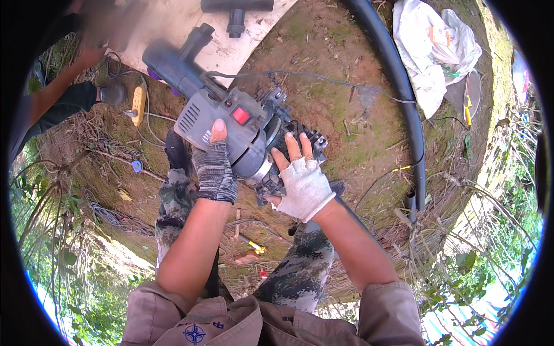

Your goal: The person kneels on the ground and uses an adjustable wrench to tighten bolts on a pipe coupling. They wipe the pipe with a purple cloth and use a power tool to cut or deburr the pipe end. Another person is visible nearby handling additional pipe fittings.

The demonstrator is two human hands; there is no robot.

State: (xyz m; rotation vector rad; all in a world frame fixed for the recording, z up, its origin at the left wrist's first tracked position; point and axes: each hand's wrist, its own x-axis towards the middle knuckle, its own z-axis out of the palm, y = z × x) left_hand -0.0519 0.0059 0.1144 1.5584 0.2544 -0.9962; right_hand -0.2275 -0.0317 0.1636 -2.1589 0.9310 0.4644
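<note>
A grey power tool with a black motor barrel and a red switch lies slantwise in front of me. My left hand, in a grey striped fingerless glove, is closed on its housing, thumb on top and the other fingers hidden. At the tool's lower right end, my right hand in a white fingerless glove grips the dark metal head, its fingers spread over the top and thumb on the near side. Clamp-like parts stick out beside a round disc. What supports the tool underneath is hidden.
A long black pipe curves along the right, beside a white sack. A black pipe tee lies on a pale board. Thin cable crosses the dirt. Left stand a yellow power strip and another person's arm.
</note>
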